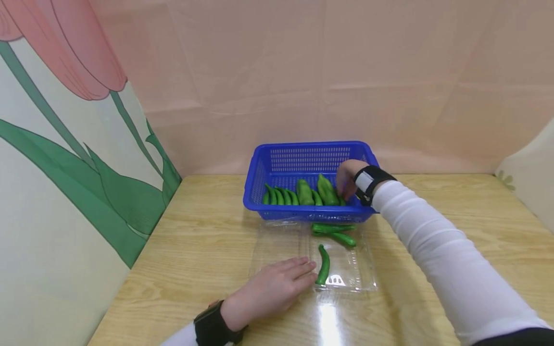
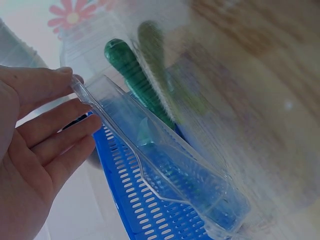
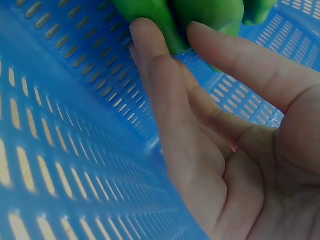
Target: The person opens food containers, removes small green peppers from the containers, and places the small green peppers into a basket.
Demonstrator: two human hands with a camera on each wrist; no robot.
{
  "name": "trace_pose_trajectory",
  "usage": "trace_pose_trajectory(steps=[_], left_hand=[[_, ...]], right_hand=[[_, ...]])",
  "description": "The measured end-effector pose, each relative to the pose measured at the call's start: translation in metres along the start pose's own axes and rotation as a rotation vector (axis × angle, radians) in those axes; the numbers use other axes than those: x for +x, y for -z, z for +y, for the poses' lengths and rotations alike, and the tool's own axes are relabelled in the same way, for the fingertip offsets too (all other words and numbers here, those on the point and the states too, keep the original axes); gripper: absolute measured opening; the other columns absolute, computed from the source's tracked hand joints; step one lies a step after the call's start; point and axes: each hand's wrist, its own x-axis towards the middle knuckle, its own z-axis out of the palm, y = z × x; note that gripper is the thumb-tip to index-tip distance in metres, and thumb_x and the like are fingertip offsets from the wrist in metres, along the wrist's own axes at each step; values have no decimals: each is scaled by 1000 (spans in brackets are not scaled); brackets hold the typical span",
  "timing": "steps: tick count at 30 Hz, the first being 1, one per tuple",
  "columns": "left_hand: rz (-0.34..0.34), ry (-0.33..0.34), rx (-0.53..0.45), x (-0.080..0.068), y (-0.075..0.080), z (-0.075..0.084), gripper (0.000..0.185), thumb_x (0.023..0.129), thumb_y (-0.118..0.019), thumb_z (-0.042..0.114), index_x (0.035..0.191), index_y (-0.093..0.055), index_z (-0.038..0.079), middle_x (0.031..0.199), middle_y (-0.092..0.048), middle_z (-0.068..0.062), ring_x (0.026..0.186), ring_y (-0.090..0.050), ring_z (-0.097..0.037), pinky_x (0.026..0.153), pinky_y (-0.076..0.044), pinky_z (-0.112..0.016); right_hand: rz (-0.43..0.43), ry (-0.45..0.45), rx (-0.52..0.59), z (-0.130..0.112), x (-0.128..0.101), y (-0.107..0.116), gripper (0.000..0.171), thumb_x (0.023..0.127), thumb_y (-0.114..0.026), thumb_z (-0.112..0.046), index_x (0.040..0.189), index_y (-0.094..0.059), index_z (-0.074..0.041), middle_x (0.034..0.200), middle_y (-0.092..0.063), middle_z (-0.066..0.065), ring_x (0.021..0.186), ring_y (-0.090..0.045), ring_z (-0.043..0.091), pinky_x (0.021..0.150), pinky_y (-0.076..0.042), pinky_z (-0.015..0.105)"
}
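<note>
A blue basket (image 1: 303, 163) sits at the far side of the wooden table (image 1: 195, 250), against the pink backdrop, with a row of green peppers (image 1: 303, 193) lying along its near wall. The right hand (image 1: 347, 179) reaches into the basket's right end; in the right wrist view its fingers (image 3: 160, 85) and thumb touch the end of one green pepper, straight rather than curled, so it is touching and not yet gripping. Just near of the basket lies a clear plastic clamshell container (image 1: 346, 276), opened flat, with three more peppers (image 1: 323, 264) in its right half: two near the basket and one lying lengthwise closer to the person. The left hand (image 1: 270, 288) rests flat and relaxed on the container's left half, fingers extended, its fingertips (image 2: 65, 75) against the clear plastic edge, holding nothing.
</note>
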Motion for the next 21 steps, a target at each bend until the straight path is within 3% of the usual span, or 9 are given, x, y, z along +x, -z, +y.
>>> trace_pose_trajectory(steps=[21], left_hand=[[1, -2, -3, 2, 0, 0, 36, 88, -62, 21, 124, -61, 15, 132, -58, -5, 124, -54, -18, 109, -41, -28]], right_hand=[[24, 22, 32, 0, -6, -1, 33, 84, -60, 2, 115, -57, 14, 109, -66, 27, 98, -68, 31, 91, -56, 36]])
